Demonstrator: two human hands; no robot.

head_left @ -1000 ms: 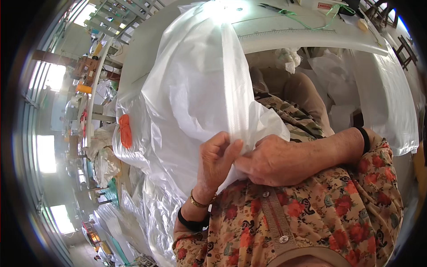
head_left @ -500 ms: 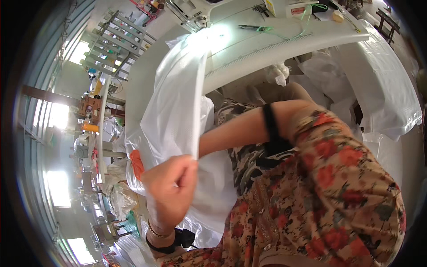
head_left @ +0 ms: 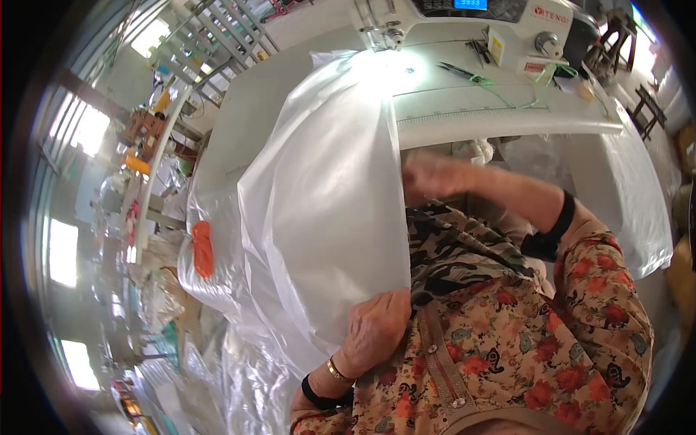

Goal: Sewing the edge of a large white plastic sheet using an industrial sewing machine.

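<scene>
A wide white plastic-like sheet hangs from under the lit needle area of a sewing machine down toward my lap. Its straight right edge runs taut to my left hand, whose fingers are closed on that edge close to my body. My right hand is smeared by motion beside the upper part of the same edge, just below the table's front. Whether its fingers touch the sheet or hold anything does not show.
Black thread snips with a green cord lie on the white sewing table, behind a ruler strip. More white sheeting drapes over the table's right end. At left, an orange bundle rests on clear plastic wrap.
My left hand has drawn the sheet's edge right and down toward my body, spreading the sheet wider. My right hand has come from behind the sheet to its right side. The view has shifted.
</scene>
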